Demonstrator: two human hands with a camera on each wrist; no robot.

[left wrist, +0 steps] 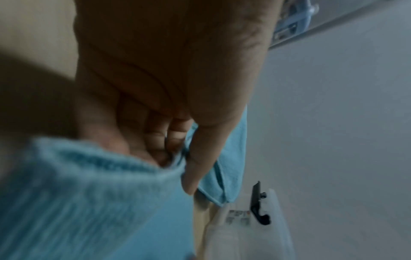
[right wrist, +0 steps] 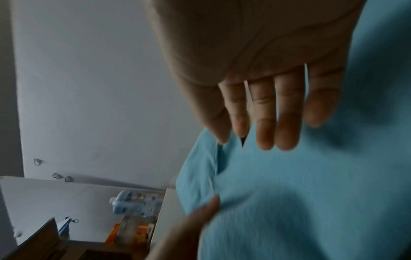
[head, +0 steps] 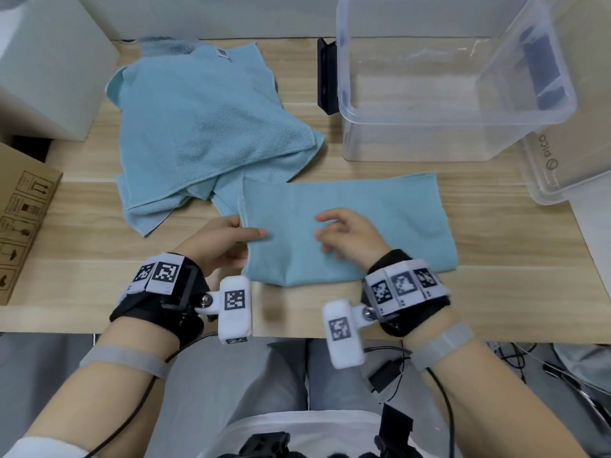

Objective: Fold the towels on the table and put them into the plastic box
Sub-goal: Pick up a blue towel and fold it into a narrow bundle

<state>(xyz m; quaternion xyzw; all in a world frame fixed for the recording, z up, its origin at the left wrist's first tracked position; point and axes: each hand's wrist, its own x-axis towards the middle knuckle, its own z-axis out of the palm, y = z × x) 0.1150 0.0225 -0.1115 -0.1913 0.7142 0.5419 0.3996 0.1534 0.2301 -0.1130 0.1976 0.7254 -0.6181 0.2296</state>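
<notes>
We are pinching the folded towel's (head: pixel 347 226) left end in our left hand (head: pixel 218 241); our right hand (head: pixel 347 236), fingers loose, is resting mid-towel, lying lengthwise left-to-right.

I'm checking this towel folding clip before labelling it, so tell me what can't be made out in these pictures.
- Head view: the left hand fingers lie under the folded towel edge.
- Head view: the heap of towels overlaps itself; their count is unclear.
- Head view: the plastic box far rim is cut off.
- Right wrist view: motion blur hides whether the right hand touches the cloth.
</notes>
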